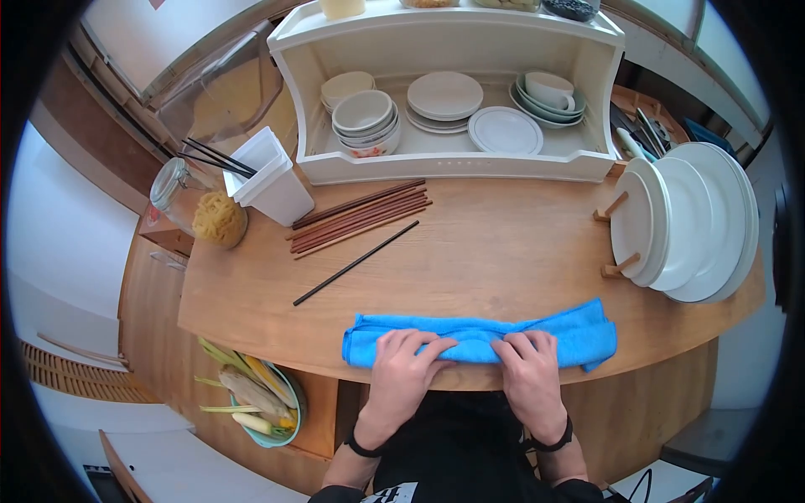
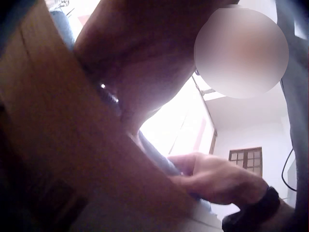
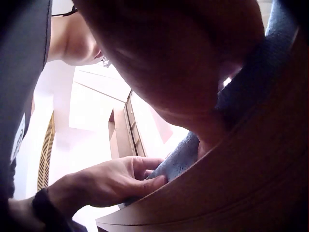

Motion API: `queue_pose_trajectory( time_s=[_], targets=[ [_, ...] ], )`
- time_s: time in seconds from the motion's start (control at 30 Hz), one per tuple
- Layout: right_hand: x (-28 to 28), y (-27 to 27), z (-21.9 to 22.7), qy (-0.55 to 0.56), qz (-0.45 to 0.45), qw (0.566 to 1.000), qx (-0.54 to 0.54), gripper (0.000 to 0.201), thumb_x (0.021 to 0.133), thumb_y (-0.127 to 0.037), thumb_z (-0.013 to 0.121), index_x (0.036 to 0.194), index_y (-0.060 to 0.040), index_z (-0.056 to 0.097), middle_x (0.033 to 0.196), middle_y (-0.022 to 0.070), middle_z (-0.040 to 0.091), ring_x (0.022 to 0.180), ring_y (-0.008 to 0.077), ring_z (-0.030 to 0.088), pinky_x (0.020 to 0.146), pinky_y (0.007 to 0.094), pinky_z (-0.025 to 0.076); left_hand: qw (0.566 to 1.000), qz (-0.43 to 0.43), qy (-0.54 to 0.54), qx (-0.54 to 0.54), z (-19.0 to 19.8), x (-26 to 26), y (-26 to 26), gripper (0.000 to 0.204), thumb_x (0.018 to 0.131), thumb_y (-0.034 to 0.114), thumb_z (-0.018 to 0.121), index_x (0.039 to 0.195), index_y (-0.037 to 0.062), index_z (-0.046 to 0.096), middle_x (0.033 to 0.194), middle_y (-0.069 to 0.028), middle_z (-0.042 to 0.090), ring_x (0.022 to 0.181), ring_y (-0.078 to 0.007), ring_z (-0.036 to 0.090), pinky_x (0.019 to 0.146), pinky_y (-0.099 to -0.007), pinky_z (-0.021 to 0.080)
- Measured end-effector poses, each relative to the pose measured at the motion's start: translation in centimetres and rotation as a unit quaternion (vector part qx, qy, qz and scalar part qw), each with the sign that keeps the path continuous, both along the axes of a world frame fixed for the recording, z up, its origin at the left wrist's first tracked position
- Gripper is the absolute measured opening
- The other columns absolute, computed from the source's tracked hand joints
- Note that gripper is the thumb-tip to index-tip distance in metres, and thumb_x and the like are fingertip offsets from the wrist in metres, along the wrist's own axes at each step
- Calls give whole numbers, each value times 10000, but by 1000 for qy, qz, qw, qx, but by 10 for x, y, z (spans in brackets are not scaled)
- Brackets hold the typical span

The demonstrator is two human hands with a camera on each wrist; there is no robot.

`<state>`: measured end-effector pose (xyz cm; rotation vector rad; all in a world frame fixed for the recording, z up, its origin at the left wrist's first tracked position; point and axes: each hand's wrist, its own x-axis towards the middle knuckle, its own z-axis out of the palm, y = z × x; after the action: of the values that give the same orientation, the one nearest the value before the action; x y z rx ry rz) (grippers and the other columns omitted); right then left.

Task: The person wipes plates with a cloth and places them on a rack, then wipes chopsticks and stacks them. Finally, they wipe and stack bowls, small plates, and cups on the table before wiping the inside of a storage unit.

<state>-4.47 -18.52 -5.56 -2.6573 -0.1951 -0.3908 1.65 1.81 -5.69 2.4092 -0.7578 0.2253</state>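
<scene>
A blue cloth [image 1: 478,338], folded into a long narrow strip, lies along the front edge of the table. The left hand [image 1: 401,369] grips its near edge left of the middle, fingers curled over the top. Right of the middle, the right hand [image 1: 533,377] grips the same edge in the same way. In the left wrist view the right hand [image 2: 217,179] has its thumb under the cloth's edge. The right wrist view shows the left hand [image 3: 111,186] pinching the blue cloth [image 3: 181,159] between thumb and fingers.
Behind the cloth lie a black chopstick [image 1: 356,263] and several brown chopsticks [image 1: 360,220]. A white container [image 1: 272,180] and a pasta jar [image 1: 201,205] stand left. Plates [image 1: 688,222] stand in a rack right. A white shelf [image 1: 453,168] holds dishes. A vegetable basket [image 1: 298,411] sits below left.
</scene>
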Motion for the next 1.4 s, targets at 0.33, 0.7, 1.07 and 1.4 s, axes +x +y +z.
queue_pose_trajectory(
  time_s=[0.33,0.7,1.07,1.4],
  targets=[
    [-20,-36,-6,4,-81,997,-11,301,741,20,677,1021,-85,711,991,83,636,979,294,577,863,408,462,997,71,-20,36,-6,-1,43,267,729,168,811,983,140,731,955,-29,665,993,-258,596,947,-423,429],
    [-34,-69,31,89,-101,991,22,711,652,-269,891,1264,-53,601,1400,223,498,1295,433,470,1075,519,382,994,99,29,34,25,1,69,547,652,266,890,1134,109,683,1031,-83,664,1034,-308,574,949,-432,414],
    [-25,-82,44,209,-65,971,-92,967,551,-370,935,1368,-67,516,1271,180,515,1202,393,462,1047,519,367,964,1,218,154,44,8,78,419,674,230,867,1035,133,678,1045,-86,651,979,-289,557,918,-397,378],
    [-11,-104,57,199,44,971,-123,712,572,-279,911,1187,-90,607,1056,119,555,1042,334,497,963,457,379,982,-5,165,89,37,7,78,444,682,215,864,1072,153,661,1001,-55,632,995,-278,557,934,-416,364]
  ],
)
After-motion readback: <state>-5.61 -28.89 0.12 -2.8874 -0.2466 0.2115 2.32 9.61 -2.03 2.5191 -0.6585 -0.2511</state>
